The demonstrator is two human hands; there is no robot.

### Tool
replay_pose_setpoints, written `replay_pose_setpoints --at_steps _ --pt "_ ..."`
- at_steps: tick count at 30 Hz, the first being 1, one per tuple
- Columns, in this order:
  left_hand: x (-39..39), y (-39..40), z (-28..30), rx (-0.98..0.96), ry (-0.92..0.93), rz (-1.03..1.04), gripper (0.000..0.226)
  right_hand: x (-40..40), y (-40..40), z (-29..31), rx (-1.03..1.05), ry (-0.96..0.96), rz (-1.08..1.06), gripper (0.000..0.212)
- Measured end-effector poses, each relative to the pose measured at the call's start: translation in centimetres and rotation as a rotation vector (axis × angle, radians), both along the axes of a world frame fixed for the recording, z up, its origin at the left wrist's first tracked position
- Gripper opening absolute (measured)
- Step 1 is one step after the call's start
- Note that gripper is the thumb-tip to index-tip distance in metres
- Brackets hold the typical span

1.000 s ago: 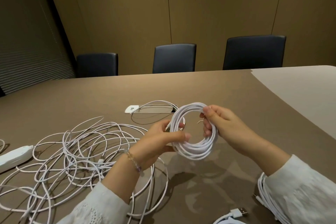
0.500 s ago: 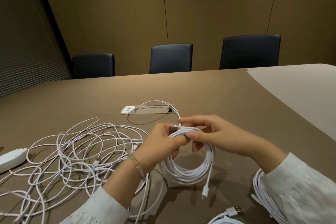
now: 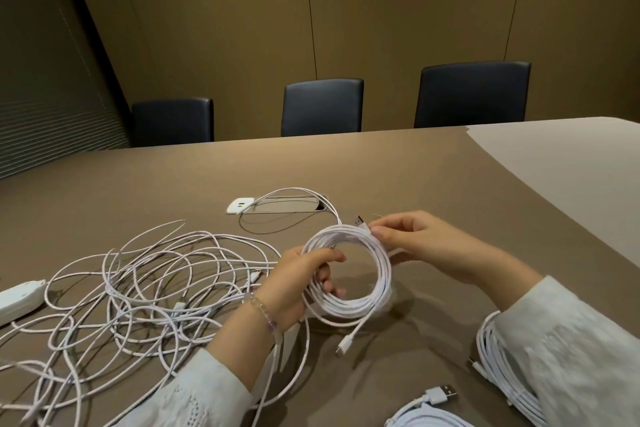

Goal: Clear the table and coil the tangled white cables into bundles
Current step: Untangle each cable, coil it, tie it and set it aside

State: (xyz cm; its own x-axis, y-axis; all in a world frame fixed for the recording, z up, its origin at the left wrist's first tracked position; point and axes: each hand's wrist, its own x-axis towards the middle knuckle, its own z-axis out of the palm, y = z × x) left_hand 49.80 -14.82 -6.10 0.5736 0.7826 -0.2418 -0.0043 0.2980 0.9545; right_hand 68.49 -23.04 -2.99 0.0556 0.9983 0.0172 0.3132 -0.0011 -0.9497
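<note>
I hold a round coil of white cable [image 3: 360, 305] just above the brown table [image 3: 398, 177]. My left hand [image 3: 298, 288] grips the coil's left side, thumb over the strands. My right hand [image 3: 415, 243] pinches the coil's top right, where a USB plug end sticks out. A small connector [image 3: 344, 345] dangles from the coil's bottom onto the table. A large tangle of loose white cables [image 3: 145, 288] spreads over the table to the left.
Two finished white bundles lie at the near right, one [image 3: 498, 367] partly under my right sleeve, another with a USB plug [image 3: 436, 399] at the bottom edge. A white power strip [image 3: 20, 298] sits far left, a white charger [image 3: 239, 205] beside a table hatch. Three dark chairs [image 3: 322, 107] stand behind.
The coil was tipped down flat half a second ago and now faces me again; my right hand shifted from the coil's right side to its top, pinching the plug end.
</note>
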Motion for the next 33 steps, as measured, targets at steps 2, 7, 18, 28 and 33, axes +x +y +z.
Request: replay_pose_setpoints --at_steps 2,7,18,28,33 --pt "0.2 0.1 -0.6 0.02 0.096 0.036 0.005 1.3 0.3 -0.6 -0.056 -0.026 -0.087 0.027" --pt "0.8 -0.1 -1.0 -0.017 0.246 -0.045 0.02 4.8 1.3 -2.6 -0.127 -0.486 -0.381 0.018" --pt "1.7 0.7 -1.2 -0.193 0.212 -0.262 0.027 6.0 3.9 -6.5 -0.097 -0.881 -0.346 0.021" --pt "1.2 0.8 -1.8 -0.226 0.209 -0.265 0.023 6.2 4.5 -7.3 0.02 -1.115 -0.299 0.008" --pt "0.8 1.1 -1.7 -0.357 0.123 -0.277 0.032 6.0 5.0 -5.0 0.233 -0.508 -0.549 0.008"
